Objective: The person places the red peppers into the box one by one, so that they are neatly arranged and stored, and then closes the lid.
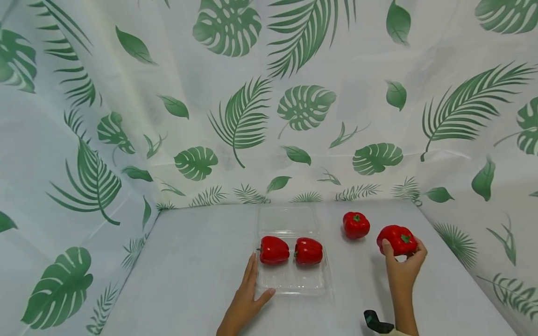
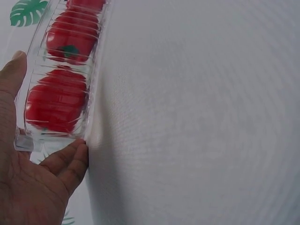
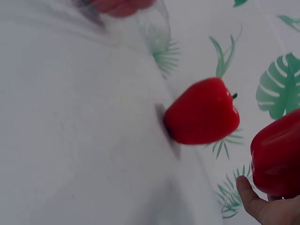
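Observation:
Two red bell peppers, the left one [image 1: 274,250] and the right one [image 1: 308,251], lie on their sides in a clear plastic clamshell box [image 1: 290,282]. Its lid [image 1: 287,220] is folded back toward the wall. My left hand [image 1: 245,298] rests at the box's left side, fingers straight along the edge and thumb at the near corner. In my right hand [image 1: 403,268], thumb and fingers grip a red bell pepper [image 1: 395,239] with a green stem. Another red bell pepper [image 3: 204,112] stands on the table, left of the held one, stem up.
The white table [image 1: 189,266] meets leaf-printed curtains [image 1: 302,177] at its back and sides. A black strap-like piece [image 1: 376,322] shows near my right wrist.

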Action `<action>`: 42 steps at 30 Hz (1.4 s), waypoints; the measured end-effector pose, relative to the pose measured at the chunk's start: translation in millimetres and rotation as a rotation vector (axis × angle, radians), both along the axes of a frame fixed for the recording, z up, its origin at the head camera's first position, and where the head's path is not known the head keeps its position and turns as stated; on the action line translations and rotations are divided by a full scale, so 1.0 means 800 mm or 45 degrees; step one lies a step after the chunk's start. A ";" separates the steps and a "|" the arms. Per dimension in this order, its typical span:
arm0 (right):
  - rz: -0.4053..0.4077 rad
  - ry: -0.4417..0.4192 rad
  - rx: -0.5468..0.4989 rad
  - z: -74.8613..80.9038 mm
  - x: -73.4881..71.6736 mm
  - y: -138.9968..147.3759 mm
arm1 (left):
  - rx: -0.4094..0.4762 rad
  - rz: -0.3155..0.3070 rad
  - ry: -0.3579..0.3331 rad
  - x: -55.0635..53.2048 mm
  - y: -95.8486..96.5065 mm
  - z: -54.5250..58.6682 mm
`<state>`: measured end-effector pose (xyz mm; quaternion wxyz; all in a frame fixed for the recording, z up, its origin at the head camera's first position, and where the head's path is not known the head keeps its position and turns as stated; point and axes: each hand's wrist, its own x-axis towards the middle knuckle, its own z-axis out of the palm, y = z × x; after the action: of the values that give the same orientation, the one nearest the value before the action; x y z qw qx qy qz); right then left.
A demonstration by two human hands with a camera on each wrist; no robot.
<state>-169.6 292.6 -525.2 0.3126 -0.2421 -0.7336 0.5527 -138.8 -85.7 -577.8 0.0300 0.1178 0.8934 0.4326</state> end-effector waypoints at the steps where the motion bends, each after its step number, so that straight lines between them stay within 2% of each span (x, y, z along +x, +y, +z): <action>1: 0.008 0.019 0.008 0.002 0.001 -0.004 | 0.004 -0.002 0.007 0.000 0.000 0.000; 6: 0.066 0.045 0.015 0.008 0.006 -0.024 | 0.009 0.000 0.031 -0.003 -0.001 0.001; 12: 0.231 0.106 0.014 0.000 0.016 -0.039 | 0.003 0.004 -0.001 -0.001 0.001 0.001; 15: 0.305 0.135 -0.057 -0.007 0.020 -0.048 | 0.003 0.006 -0.024 0.001 0.002 0.001; 22: 0.421 0.076 -0.152 -0.015 0.032 -0.073 | -0.004 0.017 -0.071 0.002 0.006 0.002; 24: 0.482 0.085 -0.187 -0.015 0.034 -0.080 | -0.006 0.018 -0.071 0.003 0.006 0.001; 29: 0.615 0.124 -0.292 -0.011 0.034 -0.094 | -0.002 0.025 -0.050 0.003 0.005 0.000; 37: 0.667 0.134 -0.314 -0.006 0.029 -0.111 | -0.017 0.032 -0.026 0.002 0.005 -0.003; 42: 0.778 0.192 -0.392 -0.005 0.026 -0.119 | 0.002 0.031 -0.003 0.002 0.004 -0.001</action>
<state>-148.5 197.4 -529.2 0.1458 -0.0142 -0.6553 0.7411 -136.8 -82.6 -579.0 0.0255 0.1065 0.8944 0.4337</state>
